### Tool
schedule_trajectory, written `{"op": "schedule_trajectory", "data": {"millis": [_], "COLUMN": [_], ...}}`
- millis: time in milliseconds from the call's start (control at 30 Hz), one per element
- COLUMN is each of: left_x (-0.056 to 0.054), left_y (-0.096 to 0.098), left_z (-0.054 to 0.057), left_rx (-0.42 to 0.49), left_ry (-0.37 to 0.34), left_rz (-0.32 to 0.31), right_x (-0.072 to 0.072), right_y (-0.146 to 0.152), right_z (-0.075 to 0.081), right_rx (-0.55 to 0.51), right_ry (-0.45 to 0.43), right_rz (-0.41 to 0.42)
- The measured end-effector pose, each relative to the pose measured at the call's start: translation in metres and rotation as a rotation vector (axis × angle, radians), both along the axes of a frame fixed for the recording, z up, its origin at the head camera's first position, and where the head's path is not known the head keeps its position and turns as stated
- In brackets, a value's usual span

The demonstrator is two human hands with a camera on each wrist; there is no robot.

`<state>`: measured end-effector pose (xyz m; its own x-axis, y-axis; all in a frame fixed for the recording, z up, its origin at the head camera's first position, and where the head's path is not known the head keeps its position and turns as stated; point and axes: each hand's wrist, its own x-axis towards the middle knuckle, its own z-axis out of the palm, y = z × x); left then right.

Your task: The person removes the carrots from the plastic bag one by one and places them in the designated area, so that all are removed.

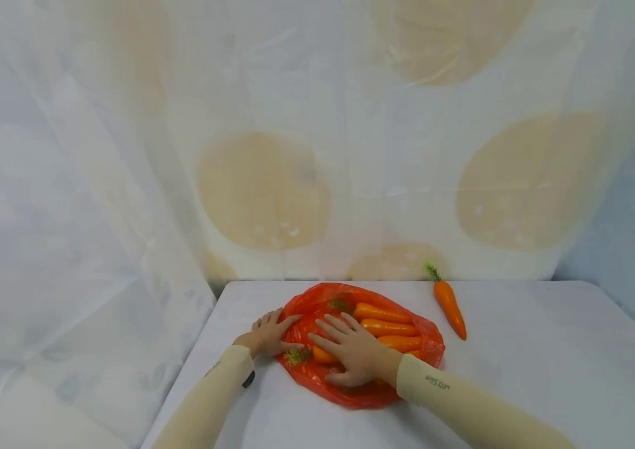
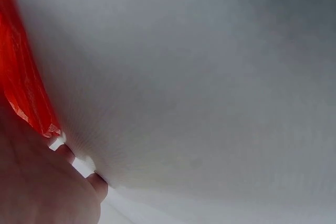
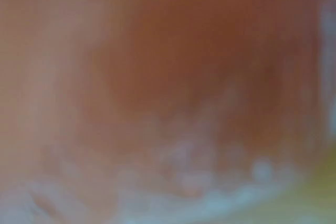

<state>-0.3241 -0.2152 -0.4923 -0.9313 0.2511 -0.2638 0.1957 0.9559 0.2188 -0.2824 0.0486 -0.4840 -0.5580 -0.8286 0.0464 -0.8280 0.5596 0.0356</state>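
My read: step in hand is steadying the red bag (image 1: 317, 294) of carrots (image 1: 387, 329), lower center of frame. Left hand (image 1: 270, 332) spread at its left edge, right hand (image 1: 353, 350) spread flat over the contents; no grip visible. Next move probably needs a rim pinch. Bag thin, crinkled; carrots glossy orange. Loose carrot (image 1: 449, 308) lies apart, right of center.
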Motion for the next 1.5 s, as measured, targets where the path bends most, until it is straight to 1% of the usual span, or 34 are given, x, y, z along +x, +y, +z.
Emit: {"op": "schedule_trajectory", "data": {"millis": [100,200,267,367,467,567,667,900,1000,1100,1300,1500], "left_x": [0.000,-0.001,-0.002,-0.003,-0.002,-0.003,-0.003,-0.010,-0.011,-0.013,-0.011,-0.012], "left_y": [-0.001,-0.001,-0.002,-0.002,-0.003,-0.004,-0.004,-0.004,-0.005,-0.006,-0.005,-0.006], "left_z": [-0.001,-0.003,-0.005,-0.007,-0.007,-0.007,-0.008,-0.012,-0.014,-0.017,-0.015,-0.012], "left_rx": [-0.004,0.004,0.004,-0.001,-0.003,-0.001,0.008,0.011,0.022,0.009,0.013,-0.004], "left_ry": [0.000,0.001,-0.002,-0.004,-0.008,-0.009,-0.014,-0.028,-0.025,-0.037,-0.050,-0.041], "left_rz": [0.008,-0.007,-0.015,-0.004,0.012,0.014,0.005,0.005,0.011,0.017,0.014,0.006], "right_x": [0.001,0.001,0.002,0.004,0.006,0.007,0.006,-0.003,-0.007,-0.008,-0.007,-0.008], "right_y": [-0.003,-0.003,-0.003,-0.007,-0.011,-0.013,-0.012,-0.007,-0.007,-0.007,-0.007,-0.008], "right_z": [-0.003,-0.005,-0.006,-0.006,-0.003,0.001,0.000,0.000,0.001,0.000,0.001,0.002], "right_rx": [0.000,0.018,0.032,0.044,0.038,0.019,-0.019,-0.116,-0.137,-0.135,-0.120,-0.132], "right_ry": [0.024,0.060,0.067,0.055,0.011,-0.068,-0.159,-0.365,-0.425,-0.447,-0.452,-0.443], "right_rz": [0.016,0.018,0.029,0.049,0.044,-0.001,-0.050,-0.178,-0.215,-0.235,-0.245,-0.246]}}
